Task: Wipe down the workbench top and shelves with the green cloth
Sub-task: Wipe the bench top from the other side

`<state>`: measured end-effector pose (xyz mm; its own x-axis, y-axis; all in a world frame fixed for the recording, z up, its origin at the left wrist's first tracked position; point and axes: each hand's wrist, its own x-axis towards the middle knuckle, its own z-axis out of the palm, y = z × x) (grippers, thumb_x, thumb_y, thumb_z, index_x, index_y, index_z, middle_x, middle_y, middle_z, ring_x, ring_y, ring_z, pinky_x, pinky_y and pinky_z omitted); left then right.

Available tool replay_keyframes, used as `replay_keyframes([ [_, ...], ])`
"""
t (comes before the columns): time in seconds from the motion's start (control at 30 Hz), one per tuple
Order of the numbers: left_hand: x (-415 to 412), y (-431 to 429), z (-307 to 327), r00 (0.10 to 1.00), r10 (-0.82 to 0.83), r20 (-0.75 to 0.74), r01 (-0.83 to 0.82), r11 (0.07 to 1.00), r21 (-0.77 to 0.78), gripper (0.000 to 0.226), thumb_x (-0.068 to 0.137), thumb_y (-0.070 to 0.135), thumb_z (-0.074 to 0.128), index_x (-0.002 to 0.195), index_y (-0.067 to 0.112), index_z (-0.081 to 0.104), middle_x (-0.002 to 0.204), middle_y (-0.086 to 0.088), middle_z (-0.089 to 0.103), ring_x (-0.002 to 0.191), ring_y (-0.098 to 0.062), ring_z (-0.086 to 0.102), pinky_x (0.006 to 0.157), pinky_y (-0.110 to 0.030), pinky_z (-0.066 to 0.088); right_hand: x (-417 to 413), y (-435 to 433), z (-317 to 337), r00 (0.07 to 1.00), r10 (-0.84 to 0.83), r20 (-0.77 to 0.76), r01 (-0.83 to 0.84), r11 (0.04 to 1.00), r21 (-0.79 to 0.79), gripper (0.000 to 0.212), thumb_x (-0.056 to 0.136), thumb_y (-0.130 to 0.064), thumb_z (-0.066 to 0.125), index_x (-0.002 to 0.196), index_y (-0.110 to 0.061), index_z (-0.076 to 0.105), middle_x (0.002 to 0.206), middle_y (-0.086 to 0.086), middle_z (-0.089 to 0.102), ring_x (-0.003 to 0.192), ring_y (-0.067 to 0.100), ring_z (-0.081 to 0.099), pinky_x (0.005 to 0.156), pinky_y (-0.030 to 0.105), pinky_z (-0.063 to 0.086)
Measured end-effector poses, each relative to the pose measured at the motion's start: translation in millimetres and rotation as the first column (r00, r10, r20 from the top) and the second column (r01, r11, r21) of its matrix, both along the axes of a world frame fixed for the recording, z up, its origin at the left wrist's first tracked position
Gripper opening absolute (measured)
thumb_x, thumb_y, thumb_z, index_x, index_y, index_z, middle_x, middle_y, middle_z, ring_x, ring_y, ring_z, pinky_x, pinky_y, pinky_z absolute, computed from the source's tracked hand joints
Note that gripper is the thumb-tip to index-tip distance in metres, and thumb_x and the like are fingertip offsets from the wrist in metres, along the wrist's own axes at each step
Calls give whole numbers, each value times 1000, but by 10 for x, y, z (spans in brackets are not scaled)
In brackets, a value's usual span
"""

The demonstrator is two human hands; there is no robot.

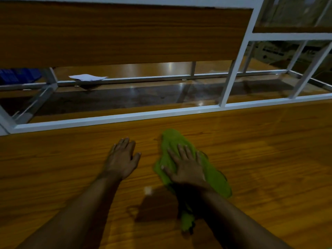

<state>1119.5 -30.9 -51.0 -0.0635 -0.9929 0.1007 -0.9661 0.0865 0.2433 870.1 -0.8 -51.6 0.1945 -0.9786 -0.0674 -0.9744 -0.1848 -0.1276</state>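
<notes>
The green cloth (213, 174) lies spread on the wooden workbench top (269, 150), a little right of centre. My right hand (186, 165) presses flat on it with fingers straight and spread. My left hand (122, 159) rests palm down on the bare wood just left of the cloth, fingers straight, holding nothing. A wooden upper shelf (125, 33) in a white metal frame (115, 119) runs across the top of the view. Part of the cloth trails under my right forearm.
Behind the white rail lies a darker lower surface (125, 97) with a white sheet of paper (88, 77) at its far side. A blue crate (18, 75) sits far left. A white upright post (239, 60) rises right of centre. A small pale speck (147, 190) lies between my forearms.
</notes>
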Motion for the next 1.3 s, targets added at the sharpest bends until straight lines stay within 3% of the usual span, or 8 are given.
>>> replay_keyframes([
  [0.2,-9,13,-21,1000,13,0,-13,1000,-24,63,97,57,29,150,23,28,160,-4,19,148,-21,12,119,-42,11,-958,-363,42,941,-338,32,339,940,-30,84,86,-83,4,158,-40,1,168,8,-3,153,31,-4,118,60,-3],
  [0.33,18,-63,-6,1000,-9,8,9,1000,-6,69,94,63,26,150,23,27,160,-4,17,148,-21,11,119,-42,11,-882,-914,74,899,-439,13,439,899,2,84,90,-79,6,159,-32,0,166,15,-7,153,36,-6,117,65,-3],
  [0.57,-43,-482,15,999,-10,46,10,1000,-12,75,89,69,20,149,24,27,159,-6,20,147,-24,15,117,-45,15,-406,-1592,99,955,-296,8,296,955,8,86,90,-79,10,160,-29,1,166,14,-6,152,36,-7,117,64,-7],
  [0.77,-68,-540,20,999,12,32,-11,1000,-15,80,86,70,18,150,24,28,160,-5,19,147,-23,15,117,-44,15,242,-1679,90,1000,18,11,-19,1000,6,82,93,-76,17,160,-30,3,167,9,-2,154,31,-3,118,62,-7],
  [0.9,-67,-508,46,1000,31,5,-31,1000,5,80,85,72,18,150,26,27,160,-2,17,147,-22,14,117,-45,16,-155,-1725,56,993,115,26,-114,993,-31,81,90,-80,18,158,-39,7,168,1,4,154,25,2,120,57,-3],
  [1.1,-106,-439,78,998,69,8,-69,998,12,77,87,70,21,149,24,28,160,-2,17,147,-21,12,118,-44,15,-1071,-1935,24,985,-172,8,172,983,-58,87,86,-82,7,159,-36,7,168,5,6,153,30,5,120,58,1],
  [1.3,-91,-456,64,998,61,-1,-61,998,-5,68,94,63,30,149,23,29,160,-3,19,147,-22,13,118,-42,14,-357,-1939,56,936,-352,-7,352,936,-3,86,93,-74,14,160,-21,4,166,17,0,152,38,-2,118,64,-3],
])
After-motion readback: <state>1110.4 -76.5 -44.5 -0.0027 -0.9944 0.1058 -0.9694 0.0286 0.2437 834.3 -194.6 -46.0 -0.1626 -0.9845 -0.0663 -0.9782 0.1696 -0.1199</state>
